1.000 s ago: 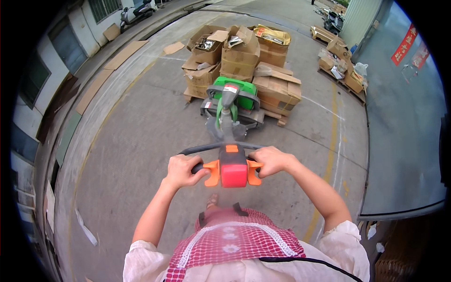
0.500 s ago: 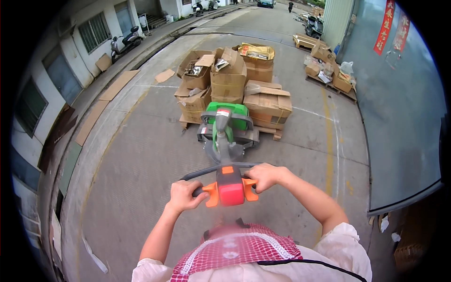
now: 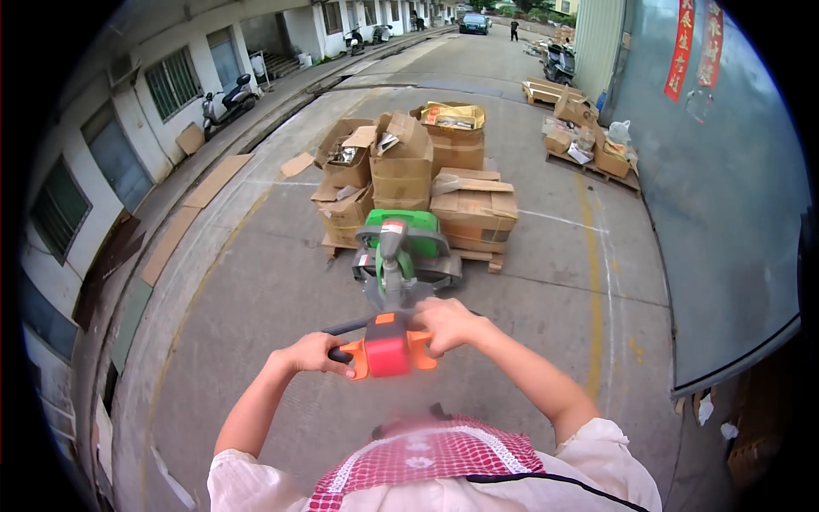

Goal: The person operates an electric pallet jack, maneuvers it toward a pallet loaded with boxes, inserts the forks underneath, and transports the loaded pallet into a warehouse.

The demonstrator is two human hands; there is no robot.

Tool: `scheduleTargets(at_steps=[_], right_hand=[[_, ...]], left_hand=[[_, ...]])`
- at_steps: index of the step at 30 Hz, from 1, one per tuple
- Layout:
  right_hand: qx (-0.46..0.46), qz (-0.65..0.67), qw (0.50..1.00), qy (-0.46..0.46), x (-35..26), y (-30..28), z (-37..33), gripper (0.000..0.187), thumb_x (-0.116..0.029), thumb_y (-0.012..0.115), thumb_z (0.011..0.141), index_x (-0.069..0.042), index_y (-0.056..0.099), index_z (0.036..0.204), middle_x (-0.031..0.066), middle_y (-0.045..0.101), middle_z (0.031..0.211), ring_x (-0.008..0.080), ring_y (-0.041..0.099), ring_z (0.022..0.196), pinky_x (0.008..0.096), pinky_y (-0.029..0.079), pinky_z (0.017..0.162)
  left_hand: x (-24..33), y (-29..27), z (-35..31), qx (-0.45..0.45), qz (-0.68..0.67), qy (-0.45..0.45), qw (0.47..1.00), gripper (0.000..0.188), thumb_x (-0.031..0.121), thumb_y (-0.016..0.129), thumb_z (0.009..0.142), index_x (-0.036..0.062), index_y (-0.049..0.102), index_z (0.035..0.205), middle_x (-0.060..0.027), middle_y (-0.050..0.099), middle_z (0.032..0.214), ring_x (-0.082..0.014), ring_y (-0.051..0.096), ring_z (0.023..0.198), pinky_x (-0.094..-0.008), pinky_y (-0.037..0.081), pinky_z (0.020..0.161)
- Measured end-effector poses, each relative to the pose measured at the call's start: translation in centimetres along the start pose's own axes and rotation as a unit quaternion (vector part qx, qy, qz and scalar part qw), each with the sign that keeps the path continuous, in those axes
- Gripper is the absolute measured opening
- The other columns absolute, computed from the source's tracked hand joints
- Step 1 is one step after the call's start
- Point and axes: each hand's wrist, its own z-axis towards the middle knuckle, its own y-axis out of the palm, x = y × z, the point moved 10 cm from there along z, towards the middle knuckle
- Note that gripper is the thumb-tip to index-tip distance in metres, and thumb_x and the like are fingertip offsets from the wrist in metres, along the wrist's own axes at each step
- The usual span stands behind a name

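Observation:
My left hand [image 3: 311, 353] is closed around the left grip of an electric pallet truck's handle, its thumb beside an orange lever [image 3: 357, 358]. On the other side, my right hand [image 3: 447, 325] grips the handle near the second orange lever [image 3: 421, 350]. Between them sits the red end of the control head [image 3: 388, 357]. Farther ahead is the truck's green and grey body [image 3: 416, 242]. Beyond it, a wooden pallet [image 3: 488, 258] bears several stacked cardboard boxes [image 3: 401, 175], some open at the top. The truck's forks are hidden.
Flat cardboard sheets [image 3: 168, 235] lie along the left wall, near a parked scooter [image 3: 227, 106]. At the right, another pallet [image 3: 604, 174] with boxes stands beside a large grey door [image 3: 729, 213]. A car [image 3: 474, 24] and a person [image 3: 514, 31] are far down the lane.
The handle has shifted left and tilted a little, with both hands still on it. The boxes and truck body appear lower and farther left in the view.

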Motion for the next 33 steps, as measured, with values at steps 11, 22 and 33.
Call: scheduleTargets(at_steps=[11,22,33], right_hand=[[-0.179,-0.082,0.97,0.142,0.3,5.6,-3.2,0.027,-0.024,0.064,0.073,-0.004,0.075,0.087,0.0154,0.075,0.094,0.0306,0.072,0.091,0.0418,0.058,0.077],[-0.13,-0.071,0.977,0.152,1.7,10.9,-9.7,0.02,-0.023,0.063,0.074,-0.007,0.074,0.077,0.0159,0.073,0.083,0.034,0.071,0.081,0.0445,0.056,0.071],[-0.177,-0.092,0.962,0.188,-4.2,13.5,-20.0,0.03,-0.039,0.065,0.076,-0.011,0.074,0.081,0.0152,0.073,0.084,0.0335,0.071,0.083,0.0459,0.056,0.071]], left_hand=[[-1.8,2.8,-1.0,0.219,0.173,-0.043,0.959,0.025,0.035,0.074,0.069,0.0133,0.067,0.079,-0.0134,0.068,0.074,-0.0374,0.066,0.075,-0.047,0.051,0.066],[-1.4,11.4,0.1,0.234,0.177,-0.049,0.955,0.026,0.039,0.071,0.072,0.0168,0.072,0.085,-0.0102,0.072,0.081,-0.0325,0.069,0.08,-0.0438,0.054,0.07],[2.5,21.7,-6.1,0.143,0.161,-0.07,0.974,0.049,0.059,0.078,0.069,0.0199,0.074,0.098,-0.008,0.074,0.093,-0.0288,0.069,0.093,-0.0411,0.053,0.079]])
